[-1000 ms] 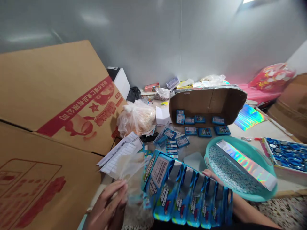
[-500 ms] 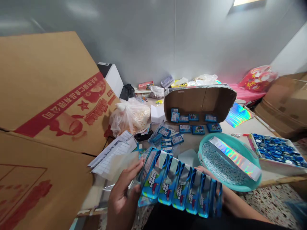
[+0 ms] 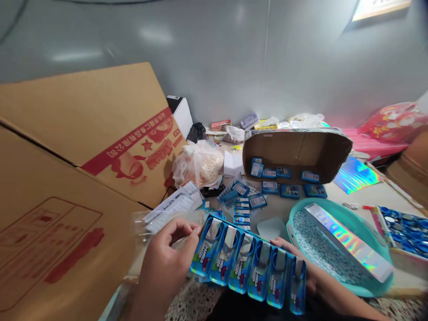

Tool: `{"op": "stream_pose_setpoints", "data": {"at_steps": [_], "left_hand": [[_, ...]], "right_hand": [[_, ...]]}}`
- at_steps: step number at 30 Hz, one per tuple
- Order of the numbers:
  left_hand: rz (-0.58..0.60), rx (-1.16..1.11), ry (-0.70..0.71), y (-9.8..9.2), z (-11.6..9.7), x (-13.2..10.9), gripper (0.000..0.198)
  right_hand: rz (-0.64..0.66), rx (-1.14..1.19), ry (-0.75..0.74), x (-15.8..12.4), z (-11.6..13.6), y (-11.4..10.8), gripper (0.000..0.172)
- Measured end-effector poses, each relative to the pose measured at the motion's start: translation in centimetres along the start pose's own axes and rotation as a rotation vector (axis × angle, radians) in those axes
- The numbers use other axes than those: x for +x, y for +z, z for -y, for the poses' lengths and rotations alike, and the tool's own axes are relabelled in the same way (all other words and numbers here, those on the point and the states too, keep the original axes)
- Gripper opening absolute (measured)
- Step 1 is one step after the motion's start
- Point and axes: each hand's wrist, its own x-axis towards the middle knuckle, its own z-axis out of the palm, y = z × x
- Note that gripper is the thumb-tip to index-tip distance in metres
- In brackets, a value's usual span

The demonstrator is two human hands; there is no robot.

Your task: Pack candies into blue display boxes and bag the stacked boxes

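A row of blue candy packs (image 3: 245, 263), with clear windows and printed fronts, is tilted toward me above my lap. My right hand (image 3: 296, 256) grips its right end from behind; most of those fingers are hidden by the packs. At the left end, my left hand (image 3: 172, 254) has thumb and forefinger pinched together beside the top corner. Thin clear plastic (image 3: 143, 220), seemingly a bag, runs behind the left hand to the fingertips. Just beyond the row lie loose blue packs (image 3: 257, 200) on the table.
A large cardboard box (image 3: 133, 133) stands left. Ahead, an opened brown carton (image 3: 297, 154) holds several blue packs. At right are a turquoise basin (image 3: 384, 249) of small pale pieces with a shiny strip (image 3: 347, 240) across it, and a box of blue lids (image 3: 404, 227). Papers (image 3: 177, 203) lie left.
My left hand has gone from spread fingers against the packs' left end to a pinch there. The row has turned to show its fronts more squarely. The view has swung left.
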Motion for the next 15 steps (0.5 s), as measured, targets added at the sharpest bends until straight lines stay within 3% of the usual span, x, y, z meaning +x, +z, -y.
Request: {"op": "stream_pose_setpoints", "data": {"at_steps": [5, 8, 11, 15], "left_hand": [[-0.137, 0.164, 0.067, -0.7, -1.4, 0.2, 0.024], [-0.225, 0.377, 0.378, -0.2, -2.3, -0.2, 0.01], [-0.212, 0.495, 0.75, 1.0, -2.3, -0.7, 0.017], [-0.196, 0.526, 0.913, 2.5, -1.1, -1.6, 0.035]], "right_hand": [[0.056, 0.0, 0.031, 0.2, -0.1, 0.8, 0.028], [0.071, 0.017, 0.055, 0.2, -0.4, 1.3, 0.031], [0.085, 0.0, 0.008, 0.3, -1.1, 1.6, 0.035], [0.148, -0.039, -0.126, 0.9, -1.9, 1.9, 0.04]]}}
